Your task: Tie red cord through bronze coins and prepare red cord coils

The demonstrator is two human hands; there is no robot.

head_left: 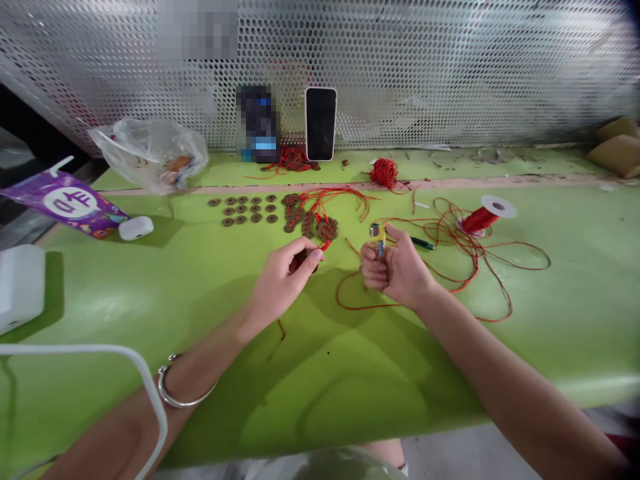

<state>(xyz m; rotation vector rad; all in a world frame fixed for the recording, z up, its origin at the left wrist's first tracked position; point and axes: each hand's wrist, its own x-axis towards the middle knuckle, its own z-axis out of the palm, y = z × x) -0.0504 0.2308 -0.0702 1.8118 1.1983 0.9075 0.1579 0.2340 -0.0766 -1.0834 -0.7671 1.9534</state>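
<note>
My left hand is pinched shut on a piece of knotted red cord and brown coins that trails back onto the green table. My right hand is closed round a small yellow lighter, held upright a little to the right of the left hand. Red cord loops on the table under and beside the right hand. Several loose brown coins lie in rows behind the left hand.
A spool of red cord and tangled cord lie at the right, a green pen by the right hand. A phone leans on the perforated wall. A plastic bag, purple packet and white cases sit left.
</note>
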